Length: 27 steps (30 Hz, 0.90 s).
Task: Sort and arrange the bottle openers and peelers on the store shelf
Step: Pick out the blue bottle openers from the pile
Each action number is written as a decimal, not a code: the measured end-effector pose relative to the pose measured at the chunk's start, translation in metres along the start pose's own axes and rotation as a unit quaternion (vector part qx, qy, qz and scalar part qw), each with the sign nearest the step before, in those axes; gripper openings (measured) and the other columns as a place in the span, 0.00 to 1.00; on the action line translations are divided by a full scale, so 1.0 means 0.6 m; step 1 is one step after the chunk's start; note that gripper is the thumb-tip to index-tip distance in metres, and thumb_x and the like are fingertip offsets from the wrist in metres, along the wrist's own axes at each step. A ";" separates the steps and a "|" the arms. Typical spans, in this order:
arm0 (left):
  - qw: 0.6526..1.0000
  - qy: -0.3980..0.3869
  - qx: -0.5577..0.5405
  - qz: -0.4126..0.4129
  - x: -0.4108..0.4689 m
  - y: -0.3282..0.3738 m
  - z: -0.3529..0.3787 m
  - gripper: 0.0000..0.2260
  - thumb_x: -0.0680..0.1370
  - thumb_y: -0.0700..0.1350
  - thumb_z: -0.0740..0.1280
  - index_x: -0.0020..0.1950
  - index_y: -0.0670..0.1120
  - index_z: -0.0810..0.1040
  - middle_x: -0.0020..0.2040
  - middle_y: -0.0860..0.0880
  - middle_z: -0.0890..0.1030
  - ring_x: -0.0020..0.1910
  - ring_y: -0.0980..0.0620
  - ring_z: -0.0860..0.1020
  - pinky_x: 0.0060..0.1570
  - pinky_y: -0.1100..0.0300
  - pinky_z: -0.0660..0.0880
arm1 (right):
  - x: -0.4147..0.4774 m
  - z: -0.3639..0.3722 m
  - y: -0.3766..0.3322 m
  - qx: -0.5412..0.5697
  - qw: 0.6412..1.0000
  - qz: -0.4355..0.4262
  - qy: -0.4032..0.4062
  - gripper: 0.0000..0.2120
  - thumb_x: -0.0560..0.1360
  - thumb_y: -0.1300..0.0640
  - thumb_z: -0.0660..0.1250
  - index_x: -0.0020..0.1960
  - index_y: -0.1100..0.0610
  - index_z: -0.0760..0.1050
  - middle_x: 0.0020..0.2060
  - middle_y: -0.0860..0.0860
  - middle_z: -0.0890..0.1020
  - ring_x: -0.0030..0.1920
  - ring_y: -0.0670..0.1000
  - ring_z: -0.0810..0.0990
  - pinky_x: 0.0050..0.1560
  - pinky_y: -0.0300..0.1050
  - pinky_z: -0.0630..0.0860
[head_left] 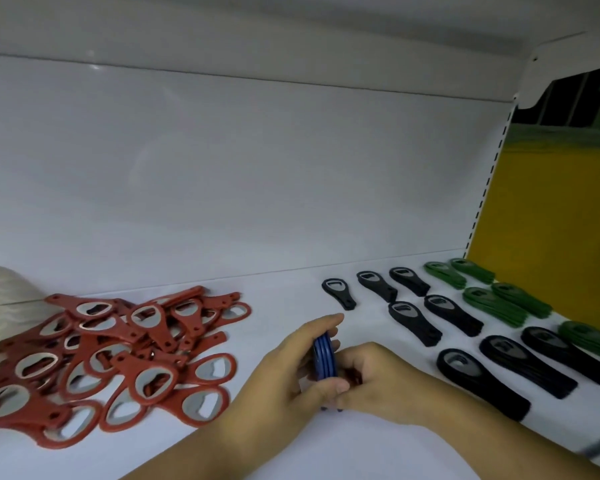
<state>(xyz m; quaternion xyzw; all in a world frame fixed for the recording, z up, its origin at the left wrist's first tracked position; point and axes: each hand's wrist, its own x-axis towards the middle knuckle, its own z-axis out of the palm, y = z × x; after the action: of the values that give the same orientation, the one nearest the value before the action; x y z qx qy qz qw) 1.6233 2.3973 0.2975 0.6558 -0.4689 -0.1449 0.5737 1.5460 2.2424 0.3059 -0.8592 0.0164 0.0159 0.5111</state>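
A small stack of blue bottle openers [324, 356] stands on edge on the white shelf [291, 299], held between both hands. My left hand [284, 372] grips the stack from the left, fingers curled over its top. My right hand [374, 379] pinches it from the right. A loose heap of red bottle openers [118, 351] lies to the left. Black bottle openers [454, 320] lie in neat rows of stacks to the right, with stacks of green bottle openers [492, 296] beyond them at the far right.
A pale perforated object [0, 306] sits at the far left behind the red heap. The white back panel [239, 174] closes the shelf behind. A yellow panel [551, 230] stands past the shelf's right end. Another shelf hangs overhead.
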 end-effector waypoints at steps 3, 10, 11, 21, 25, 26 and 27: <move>1.000 0.016 -0.020 -0.003 0.001 -0.001 -0.002 0.27 0.72 0.37 0.73 0.62 0.63 0.72 0.57 0.57 0.79 0.59 0.61 0.77 0.54 0.68 0.74 | -0.005 0.006 0.003 -0.017 0.999 -0.023 0.016 0.04 0.69 0.51 0.70 0.44 0.47 0.81 0.40 0.50 0.84 0.44 0.49 0.82 0.55 0.53 0.78; 0.999 0.046 -0.012 0.008 -0.003 0.007 -0.003 0.27 0.67 0.36 0.77 0.56 0.62 0.76 0.52 0.61 0.80 0.55 0.59 0.80 0.53 0.65 0.76 | -0.004 0.014 0.013 -0.032 0.998 -0.044 0.034 0.10 0.68 0.45 0.69 0.44 0.49 0.82 0.42 0.55 0.84 0.47 0.63 0.81 0.52 0.65 0.75; 0.999 0.046 -0.010 0.013 -0.004 0.009 -0.002 0.27 0.67 0.36 0.77 0.57 0.62 0.76 0.52 0.61 0.80 0.54 0.59 0.80 0.53 0.65 0.77 | -0.004 0.013 0.013 -0.031 0.998 -0.045 0.028 0.10 0.68 0.45 0.69 0.44 0.50 0.82 0.42 0.56 0.84 0.46 0.62 0.81 0.52 0.65 0.76; 0.973 0.056 -0.224 -0.022 0.004 0.020 -0.007 0.19 0.67 0.35 0.75 0.55 0.46 0.77 0.52 0.47 0.81 0.50 0.46 0.83 0.44 0.55 0.80 | -0.013 -0.012 -0.011 0.048 0.999 0.000 -0.022 0.05 0.62 0.48 0.74 0.33 0.48 0.83 0.29 0.44 0.79 0.33 0.43 0.74 0.40 0.37 0.70; 0.971 0.063 -0.232 -0.015 0.003 0.020 -0.006 0.18 0.68 0.35 0.73 0.55 0.45 0.76 0.53 0.47 0.81 0.51 0.45 0.82 0.46 0.52 0.81 | -0.015 -0.013 -0.022 0.033 0.999 0.019 -0.021 0.06 0.61 0.48 0.74 0.34 0.51 0.83 0.32 0.49 0.81 0.36 0.45 0.76 0.45 0.41 0.72; 0.970 0.067 -0.232 -0.010 0.003 0.019 -0.006 0.18 0.68 0.35 0.74 0.55 0.45 0.75 0.53 0.47 0.81 0.51 0.45 0.82 0.46 0.51 0.81 | -0.015 -0.012 -0.025 0.026 0.999 0.024 -0.008 0.09 0.60 0.47 0.75 0.34 0.52 0.84 0.34 0.53 0.82 0.37 0.47 0.77 0.46 0.43 0.73; 0.970 0.071 -0.233 -0.005 0.003 0.018 -0.005 0.17 0.68 0.36 0.73 0.55 0.44 0.75 0.53 0.47 0.81 0.52 0.45 0.82 0.47 0.50 0.81 | -0.013 -0.012 -0.025 0.013 0.999 0.029 0.009 0.13 0.59 0.46 0.74 0.35 0.55 0.84 0.35 0.57 0.82 0.38 0.49 0.77 0.47 0.46 0.73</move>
<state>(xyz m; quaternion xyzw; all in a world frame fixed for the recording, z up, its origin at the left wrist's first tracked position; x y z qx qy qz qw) 1.6217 2.3991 0.3086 0.5153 -0.3768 -0.2058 0.7417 1.5387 2.2436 0.3228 -0.8517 0.0459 0.0230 0.5215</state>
